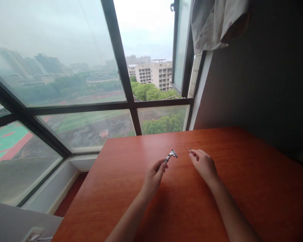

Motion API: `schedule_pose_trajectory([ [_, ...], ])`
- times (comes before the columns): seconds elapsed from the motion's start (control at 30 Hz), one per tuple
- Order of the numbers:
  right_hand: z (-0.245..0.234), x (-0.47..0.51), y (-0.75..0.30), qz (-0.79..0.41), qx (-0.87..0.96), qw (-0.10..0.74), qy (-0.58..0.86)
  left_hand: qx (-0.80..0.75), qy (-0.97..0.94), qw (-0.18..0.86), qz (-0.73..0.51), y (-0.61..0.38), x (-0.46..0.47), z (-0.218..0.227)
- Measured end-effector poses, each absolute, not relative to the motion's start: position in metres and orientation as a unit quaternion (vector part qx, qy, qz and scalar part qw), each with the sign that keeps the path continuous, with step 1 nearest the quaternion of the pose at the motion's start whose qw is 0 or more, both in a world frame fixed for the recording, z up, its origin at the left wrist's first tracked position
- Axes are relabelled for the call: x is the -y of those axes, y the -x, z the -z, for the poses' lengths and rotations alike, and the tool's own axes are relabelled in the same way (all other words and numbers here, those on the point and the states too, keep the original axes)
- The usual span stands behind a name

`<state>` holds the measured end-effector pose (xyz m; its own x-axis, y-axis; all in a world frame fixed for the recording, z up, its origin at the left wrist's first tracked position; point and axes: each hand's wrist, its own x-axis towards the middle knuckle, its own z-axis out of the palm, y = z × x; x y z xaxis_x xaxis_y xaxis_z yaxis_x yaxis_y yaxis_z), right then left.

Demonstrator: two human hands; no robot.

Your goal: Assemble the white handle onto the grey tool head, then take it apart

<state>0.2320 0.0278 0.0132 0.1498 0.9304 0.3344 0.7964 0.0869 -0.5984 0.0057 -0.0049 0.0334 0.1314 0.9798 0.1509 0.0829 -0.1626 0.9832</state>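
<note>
- A small metal razor (pixel 170 155) is held just above the counter. Its handle end is pinched in the fingers (pixel 162 166) of the left hand (pixel 154 176), and its head is pointed away from the person, up and to the right of those fingers.
- The left fingers are closed snugly on the handle, and nothing else is held in them.
- Just right of the razor head, across a short gap, a small piece (pixel 190 151) is pinched at the fingertips of the right hand (pixel 204 164). It is too small to be identified. These fingers are curled nearly closed around it.
- The razor and the small piece are held apart, neither touching nor joined. Neither is set down.
- Beneath both hands a reddish wooden counter (pixel 242 188) is spread.
- Beyond the fingers a large dark-framed window (pixel 78 84) is seen, with misty buildings, trees and sports courts far below.
- Above and to the right of the fingers, a pale cloth (pixel 217 23) is hung against a dark wall.
</note>
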Motion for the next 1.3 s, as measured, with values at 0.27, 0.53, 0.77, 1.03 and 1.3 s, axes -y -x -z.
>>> schedule_pose_trajectory([
  [0.27, -0.016, -0.024, -0.223, -0.170, 0.647, 0.312, 0.675, -0.430, -0.483, 0.575, -0.501, -0.011, 0.005, -0.035],
  [0.53, -0.015, -0.011, -0.170, -0.420, 0.668, 0.439, 0.429, -0.379, -0.327, 0.704, -0.505, -0.021, 0.008, -0.024],
  [0.77, -0.018, -0.008, -0.165, -0.495, 0.594, 0.478, 0.417, -0.355, -0.341, 0.735, -0.467, -0.025, 0.016, -0.025],
  [1.03, -0.011, -0.025, -0.207, -0.364, 0.571, 0.461, 0.573, -0.466, -0.502, 0.602, -0.411, -0.018, 0.005, -0.013],
  [1.3, -0.004, -0.031, -0.227, -0.116, 0.656, 0.197, 0.719, -0.464, -0.549, 0.585, -0.375, -0.016, 0.008, -0.015],
])
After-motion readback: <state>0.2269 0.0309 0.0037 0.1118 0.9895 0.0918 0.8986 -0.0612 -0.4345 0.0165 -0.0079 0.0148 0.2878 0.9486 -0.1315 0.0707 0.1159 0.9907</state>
